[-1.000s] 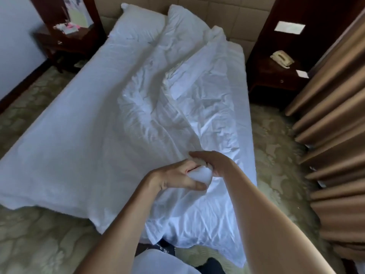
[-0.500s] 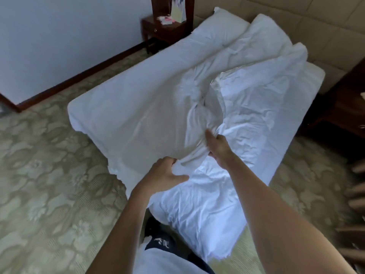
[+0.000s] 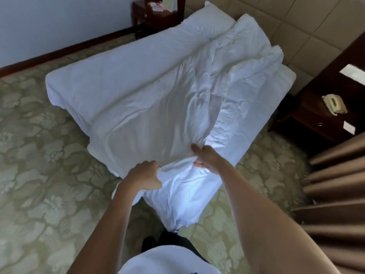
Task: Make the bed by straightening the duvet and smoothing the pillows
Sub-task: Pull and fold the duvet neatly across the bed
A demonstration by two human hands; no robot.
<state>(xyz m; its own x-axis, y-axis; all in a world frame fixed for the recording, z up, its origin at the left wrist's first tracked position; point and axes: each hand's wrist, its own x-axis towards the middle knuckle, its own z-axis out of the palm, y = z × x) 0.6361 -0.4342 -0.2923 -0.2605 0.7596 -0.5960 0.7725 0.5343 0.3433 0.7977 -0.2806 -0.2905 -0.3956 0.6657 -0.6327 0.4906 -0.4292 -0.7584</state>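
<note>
two hands at bed foot: left hand (image 3: 147, 176), right hand (image 3: 207, 156) each clenched on duvet (image 3: 177, 107) edge. step: straightening. next, likely: spread bunched right side flat; pillows (image 3: 209, 22) untouched.

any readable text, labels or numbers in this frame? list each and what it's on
None can be read.
Papers on the far nightstand: print too blurred to read.
White card on the dark cabinet: looks blank.
White tag on the near nightstand: too small to tell.
Telephone: no legible marking.
Dark clothing at the bottom edge: a pale mark, unreadable.
</note>
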